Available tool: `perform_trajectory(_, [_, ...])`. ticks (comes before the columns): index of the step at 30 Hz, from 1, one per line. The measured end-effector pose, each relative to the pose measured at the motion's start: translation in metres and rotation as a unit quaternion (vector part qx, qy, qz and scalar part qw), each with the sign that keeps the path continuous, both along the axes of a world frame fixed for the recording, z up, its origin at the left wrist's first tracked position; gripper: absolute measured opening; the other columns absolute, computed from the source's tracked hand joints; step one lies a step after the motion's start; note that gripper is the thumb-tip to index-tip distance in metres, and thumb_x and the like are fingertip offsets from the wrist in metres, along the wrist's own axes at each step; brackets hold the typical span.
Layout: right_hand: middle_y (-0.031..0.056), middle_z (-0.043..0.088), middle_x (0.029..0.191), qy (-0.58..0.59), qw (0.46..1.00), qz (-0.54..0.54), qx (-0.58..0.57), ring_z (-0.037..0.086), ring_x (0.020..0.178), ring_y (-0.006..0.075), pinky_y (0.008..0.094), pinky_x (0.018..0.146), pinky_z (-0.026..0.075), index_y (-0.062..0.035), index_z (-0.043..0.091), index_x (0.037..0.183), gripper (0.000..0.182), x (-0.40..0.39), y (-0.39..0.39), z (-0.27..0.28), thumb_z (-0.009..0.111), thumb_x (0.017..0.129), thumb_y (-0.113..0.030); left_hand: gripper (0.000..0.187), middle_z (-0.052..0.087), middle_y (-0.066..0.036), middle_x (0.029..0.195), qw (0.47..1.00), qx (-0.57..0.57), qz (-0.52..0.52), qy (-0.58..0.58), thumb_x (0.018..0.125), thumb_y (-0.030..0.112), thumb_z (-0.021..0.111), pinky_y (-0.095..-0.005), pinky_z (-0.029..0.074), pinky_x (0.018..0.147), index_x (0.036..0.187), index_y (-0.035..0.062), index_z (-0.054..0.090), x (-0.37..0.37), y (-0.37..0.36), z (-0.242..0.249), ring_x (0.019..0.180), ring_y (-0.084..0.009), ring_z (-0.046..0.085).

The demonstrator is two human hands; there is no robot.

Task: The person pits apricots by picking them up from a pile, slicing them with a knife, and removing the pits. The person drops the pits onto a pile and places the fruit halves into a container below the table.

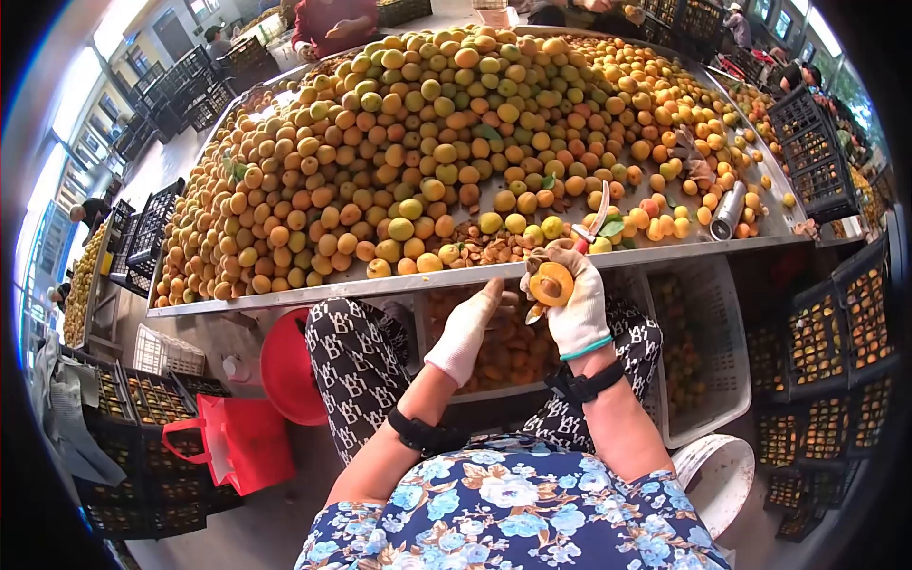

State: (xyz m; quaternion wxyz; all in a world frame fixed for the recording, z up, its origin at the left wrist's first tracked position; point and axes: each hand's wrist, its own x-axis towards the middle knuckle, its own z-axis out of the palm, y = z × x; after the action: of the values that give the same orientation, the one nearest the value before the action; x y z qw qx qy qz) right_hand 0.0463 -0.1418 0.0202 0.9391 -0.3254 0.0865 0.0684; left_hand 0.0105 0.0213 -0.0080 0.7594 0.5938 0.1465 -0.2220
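My right hand (575, 309), in a whitish work glove with a teal cuff, grips a cut apricot half (551, 284) with its hollow facing up. The same hand holds a small knife (597, 217) with a curved blade and a red handle, its blade pointing away from me over the table's edge. My left hand (464, 332), also gloved, is beside it with fingers stretched out, partly hidden, and no fruit visible in them. Under both hands, a crate (503, 388) holds orange pieces. A big heap of apricots (380, 152) covers the metal table (446, 282).
Brown scraps (499, 249) and a metal cylinder (729, 211) lie on the table. A grey crate (708, 380) stands below it at right. Around me are a red basin (293, 366), a red bag (237, 442), a white bucket (717, 480) and stacked black crates (826, 351). Another person (334, 24) sits across.
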Motion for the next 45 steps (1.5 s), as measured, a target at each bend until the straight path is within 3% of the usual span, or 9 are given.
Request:
perform_trajectory(5, [-0.0002,0.062,0.082,-0.053,0.978,-0.009,-0.203,0.058,0.075,0.0089,0.023,0.071,0.048,-0.0042,0.063,0.088,0.002,-0.006,0.028,-0.002,0.064,0.09,-0.003,0.055,0.06,-0.004,0.131,0.943,-0.333,0.014,0.001,0.103,0.049,0.049,-0.0427,0.047,0.102,0.144,0.0127,0.048,0.003,-0.025,0.018,0.119,-0.0204,0.057])
perform_trajectory(13, [0.0058,0.067,0.083,-0.065,0.964,-0.021,-0.257,0.067,0.078,0.0153,0.0268,0.072,0.054,-0.0011,0.064,0.09,0.01,-0.005,0.033,-0.016,0.062,0.084,0.007,0.061,0.059,-0.004,0.13,0.945,-0.309,0.091,0.061,0.096,0.054,0.062,-0.0401,0.049,0.098,0.139,0.0132,0.05,-0.012,-0.034,0.018,0.115,-0.0186,0.058])
perform_trajectory(15, [0.0057,0.068,0.081,-0.034,0.966,-0.018,-0.255,0.065,0.071,0.0138,0.0261,0.066,0.052,-0.0016,0.064,0.09,0.006,-0.006,0.031,0.0,0.065,0.086,0.003,0.056,0.06,-0.004,0.128,0.975,-0.216,0.029,-0.05,0.096,0.051,0.063,-0.0396,0.052,0.094,0.136,0.0128,0.053,-0.015,-0.034,0.0,0.114,-0.0199,0.059])
perform_trajectory(17, [0.0077,0.069,0.078,-0.064,0.972,-0.031,-0.224,0.064,0.063,0.0142,0.0259,0.06,0.051,-0.0024,0.064,0.09,0.006,-0.002,0.026,0.005,0.069,0.088,-0.002,0.047,0.066,-0.006,0.115,0.936,-0.328,0.026,0.127,0.096,0.044,0.066,-0.0367,0.058,0.081,0.128,0.0108,0.059,-0.01,-0.03,-0.021,0.104,-0.0214,0.065])
perform_trajectory(21, [0.0093,0.071,0.078,-0.08,0.98,-0.032,-0.18,0.064,0.061,0.0155,0.0253,0.06,0.051,-0.0022,0.064,0.089,0.006,0.004,0.005,0.018,0.07,0.088,-0.001,0.039,0.069,-0.009,0.102,0.963,-0.237,0.023,0.127,0.099,0.039,0.062,-0.0336,0.06,0.069,0.12,0.0056,0.062,-0.015,-0.023,-0.004,0.088,-0.0241,0.069])
perform_trajectory(29, [-0.0004,0.049,0.052,-0.174,0.981,-0.016,-0.086,0.038,0.037,0.0065,0.0225,0.04,0.03,0.0021,0.064,0.086,0.024,-0.003,0.0,0.049,0.069,0.095,-0.019,0.048,0.063,-0.02,0.122,0.918,-0.393,0.048,0.017,0.099,0.024,0.059,-0.0432,0.056,0.094,0.133,-0.0086,0.051,-0.009,-0.013,0.002,0.109,-0.0312,0.065])
perform_trajectory(36, [0.0044,0.059,0.061,-0.225,0.971,-0.01,-0.079,0.043,0.041,0.0067,0.0218,0.04,0.032,0.0036,0.063,0.088,0.02,-0.01,0.02,0.048,0.071,0.093,-0.014,0.029,0.064,-0.014,0.116,0.937,-0.336,0.089,0.001,0.102,0.024,0.053,-0.051,0.058,0.091,0.12,0.0008,0.056,-0.018,-0.021,0.024,0.11,-0.0289,0.065])
perform_trajectory(40, [0.0036,0.059,0.061,-0.244,0.965,-0.021,-0.091,0.044,0.044,0.0052,0.0201,0.043,0.032,0.0038,0.063,0.087,0.021,-0.012,0.025,0.047,0.072,0.092,-0.014,0.033,0.061,-0.012,0.122,0.916,-0.391,0.066,0.064,0.105,0.029,0.05,-0.046,0.063,0.079,0.128,0.0055,0.053,-0.016,-0.017,0.027,0.109,-0.0252,0.066])
perform_trajectory(45, [0.0026,0.059,0.06,-0.225,0.966,-0.007,-0.123,0.044,0.044,0.0045,0.0197,0.044,0.031,0.0046,0.065,0.084,0.018,-0.017,0.024,0.053,0.069,0.092,-0.012,0.041,0.064,-0.008,0.116,0.967,-0.236,0.084,-0.054,0.104,0.037,0.052,-0.0385,0.063,0.07,0.133,0.0087,0.053,-0.022,-0.028,0.028,0.099,-0.0211,0.068])
